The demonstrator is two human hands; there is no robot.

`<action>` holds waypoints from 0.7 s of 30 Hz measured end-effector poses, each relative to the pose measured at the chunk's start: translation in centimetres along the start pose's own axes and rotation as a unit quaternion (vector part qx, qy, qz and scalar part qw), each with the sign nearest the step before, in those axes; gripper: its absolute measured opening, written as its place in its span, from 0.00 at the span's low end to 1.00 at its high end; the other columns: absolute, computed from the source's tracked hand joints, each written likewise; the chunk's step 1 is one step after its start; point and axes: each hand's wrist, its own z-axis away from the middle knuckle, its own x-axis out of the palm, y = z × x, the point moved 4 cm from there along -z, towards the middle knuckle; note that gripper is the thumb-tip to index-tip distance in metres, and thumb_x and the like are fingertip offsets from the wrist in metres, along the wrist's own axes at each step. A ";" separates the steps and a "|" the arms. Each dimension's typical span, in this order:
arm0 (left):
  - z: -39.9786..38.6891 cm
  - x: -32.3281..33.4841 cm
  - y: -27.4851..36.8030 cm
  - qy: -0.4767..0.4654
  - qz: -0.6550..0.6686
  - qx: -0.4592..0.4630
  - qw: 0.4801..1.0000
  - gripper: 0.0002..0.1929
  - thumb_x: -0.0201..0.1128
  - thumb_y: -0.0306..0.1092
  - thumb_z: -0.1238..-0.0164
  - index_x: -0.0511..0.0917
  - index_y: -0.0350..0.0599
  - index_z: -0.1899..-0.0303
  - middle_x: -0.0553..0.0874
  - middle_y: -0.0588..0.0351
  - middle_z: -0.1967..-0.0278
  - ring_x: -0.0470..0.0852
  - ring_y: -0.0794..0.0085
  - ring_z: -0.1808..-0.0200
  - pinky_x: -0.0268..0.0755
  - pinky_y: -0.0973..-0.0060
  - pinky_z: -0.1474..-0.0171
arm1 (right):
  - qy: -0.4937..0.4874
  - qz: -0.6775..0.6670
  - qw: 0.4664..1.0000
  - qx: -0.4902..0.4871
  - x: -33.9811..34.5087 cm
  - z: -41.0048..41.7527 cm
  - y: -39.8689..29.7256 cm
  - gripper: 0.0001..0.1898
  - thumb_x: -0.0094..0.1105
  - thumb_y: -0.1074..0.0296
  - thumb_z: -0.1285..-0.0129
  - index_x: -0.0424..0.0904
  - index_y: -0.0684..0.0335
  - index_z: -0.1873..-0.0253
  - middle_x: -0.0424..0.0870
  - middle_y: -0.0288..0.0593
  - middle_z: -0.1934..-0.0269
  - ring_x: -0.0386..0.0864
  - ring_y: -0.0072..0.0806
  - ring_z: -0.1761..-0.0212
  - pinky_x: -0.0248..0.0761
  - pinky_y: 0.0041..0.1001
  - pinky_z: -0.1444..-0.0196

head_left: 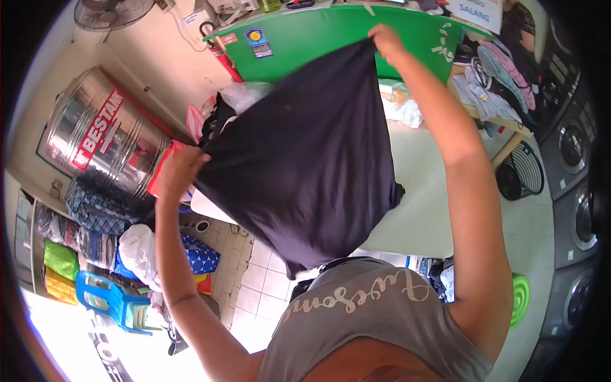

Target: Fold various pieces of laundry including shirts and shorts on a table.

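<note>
A dark piece of cloth [305, 157], probably a garment, is spread in the air between my two hands. My left hand [184, 169] grips its edge at the left. Higher up and to the right, my right hand [386, 43] pinches a corner in front of the green counter. The cloth hangs towards my body, its lower end near my shirt. Behind and below it lies a pale tabletop [420, 200], partly covered from view by the cloth.
Plastic bags [403, 107] lie at the table's far edge. Piled clothes [491, 81] and a dark laundry basket [520, 172] stand right, near front-loading machines [573, 143]. A metal tank [105, 129], a blue chair [107, 301] and bagged laundry are left. A person [520, 28] is at upper right.
</note>
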 end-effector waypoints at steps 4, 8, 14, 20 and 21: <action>2.0 -8.0 -4.6 0.166 -0.163 -0.094 0.968 0.18 0.64 0.47 0.39 0.77 0.39 0.68 0.76 0.48 0.65 0.78 0.52 0.63 0.69 0.58 0.63 | 0.057 0.008 0.996 -0.065 -1.9 -5.8 -10.0 0.14 0.44 0.71 0.28 0.70 0.66 0.41 0.77 0.42 0.72 0.76 0.27 0.71 0.70 0.25 0.70; 6.3 -15.0 -0.8 0.325 -0.230 -0.037 0.917 0.13 0.65 0.42 0.38 0.81 0.40 0.67 0.78 0.50 0.62 0.79 0.53 0.66 0.70 0.61 0.63 | 0.051 -0.204 0.977 -0.021 -4.8 -6.4 -12.7 0.14 0.41 0.71 0.27 0.71 0.65 0.43 0.73 0.43 0.78 0.65 0.26 0.85 0.58 0.28 0.85; 7.9 -8.4 10.9 0.138 0.098 0.235 0.957 0.17 0.70 0.46 0.56 0.75 0.43 0.80 0.73 0.55 0.77 0.73 0.62 0.75 0.63 0.66 0.70 | -0.142 -0.347 0.925 0.056 -5.1 -1.4 -1.0 0.08 0.52 0.64 0.31 0.80 0.56 0.55 0.78 0.31 0.67 0.73 0.20 0.71 0.71 0.21 0.69; 6.1 6.7 25.4 -0.018 0.449 0.373 0.811 0.09 0.69 0.33 0.50 0.80 0.43 0.68 0.78 0.54 0.71 0.78 0.60 0.56 0.69 0.61 0.45 | -0.095 -0.235 0.933 0.256 -7.3 7.6 24.0 0.09 0.44 0.65 0.32 0.77 0.52 0.58 0.74 0.29 0.69 0.71 0.19 0.68 0.71 0.22 0.64; 6.3 8.7 27.6 -0.023 0.458 0.379 0.804 0.13 0.70 0.34 0.52 0.80 0.43 0.63 0.79 0.54 0.68 0.78 0.59 0.55 0.70 0.65 0.47 | -0.053 -0.149 0.949 0.272 -7.7 9.7 26.7 0.08 0.46 0.67 0.34 0.77 0.54 0.58 0.75 0.32 0.69 0.74 0.23 0.66 0.72 0.26 0.61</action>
